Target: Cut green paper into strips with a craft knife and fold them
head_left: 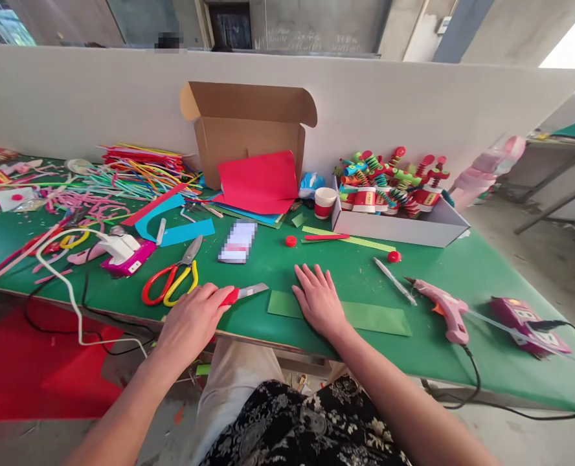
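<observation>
Near the table's front edge, my left hand [195,318] is closed round the red handle of a utility knife [251,291], its blade out and pointing right. My right hand [319,299] lies flat, fingers spread, on a strip of green paper [377,317] and covers part of it. The blade tip is close to the strip's left end, apart from it. Scissors [175,275] with one red and one yellow handle lie just beyond my left hand. A red bottle cap [291,241] sits beyond my right hand.
A pink glue gun [443,309] and a purple power strip [525,327] with cables lie right. Behind are a white box [399,230] of paper-cup figures, a paper cup [325,202], red paper [258,182] and a phone [237,241]. Pipe cleaners [136,165] crowd the left.
</observation>
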A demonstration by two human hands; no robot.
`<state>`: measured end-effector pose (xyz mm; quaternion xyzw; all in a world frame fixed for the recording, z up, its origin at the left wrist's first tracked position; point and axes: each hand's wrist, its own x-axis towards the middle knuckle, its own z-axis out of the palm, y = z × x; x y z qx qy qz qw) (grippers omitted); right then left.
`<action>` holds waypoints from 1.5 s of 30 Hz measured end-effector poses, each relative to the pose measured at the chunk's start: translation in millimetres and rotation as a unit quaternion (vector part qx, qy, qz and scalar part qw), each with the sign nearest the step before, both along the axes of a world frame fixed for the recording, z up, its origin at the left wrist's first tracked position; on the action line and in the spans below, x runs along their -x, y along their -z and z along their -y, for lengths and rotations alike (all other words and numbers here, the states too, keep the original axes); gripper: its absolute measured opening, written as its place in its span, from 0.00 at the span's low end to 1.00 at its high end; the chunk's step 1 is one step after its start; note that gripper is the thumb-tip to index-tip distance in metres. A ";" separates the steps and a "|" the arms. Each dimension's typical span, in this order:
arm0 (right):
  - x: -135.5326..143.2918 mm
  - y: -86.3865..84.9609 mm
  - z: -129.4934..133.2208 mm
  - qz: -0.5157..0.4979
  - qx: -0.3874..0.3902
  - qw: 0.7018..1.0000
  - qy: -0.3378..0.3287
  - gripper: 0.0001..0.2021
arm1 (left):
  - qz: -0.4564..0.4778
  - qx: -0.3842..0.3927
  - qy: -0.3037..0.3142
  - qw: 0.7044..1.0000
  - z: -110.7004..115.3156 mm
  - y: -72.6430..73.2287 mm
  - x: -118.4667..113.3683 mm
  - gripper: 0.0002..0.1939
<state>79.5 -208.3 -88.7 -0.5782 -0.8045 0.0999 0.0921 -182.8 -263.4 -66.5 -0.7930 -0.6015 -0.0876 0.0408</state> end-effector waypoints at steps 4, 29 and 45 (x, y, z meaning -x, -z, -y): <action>1.6 -0.8 0.3 0.009 0.002 1.000 -0.006 0.35 | -0.022 -0.007 0.003 1.000 2.3 -1.9 2.0 0.16; 1.7 -0.2 0.7 0.018 0.001 1.000 -0.006 0.36 | -0.005 -0.039 0.026 0.999 0.9 -6.0 -11.0 0.17; 1.7 -0.5 0.9 0.024 0.000 1.000 -0.010 0.37 | -0.022 -0.048 0.026 0.998 2.8 -4.5 -10.8 0.18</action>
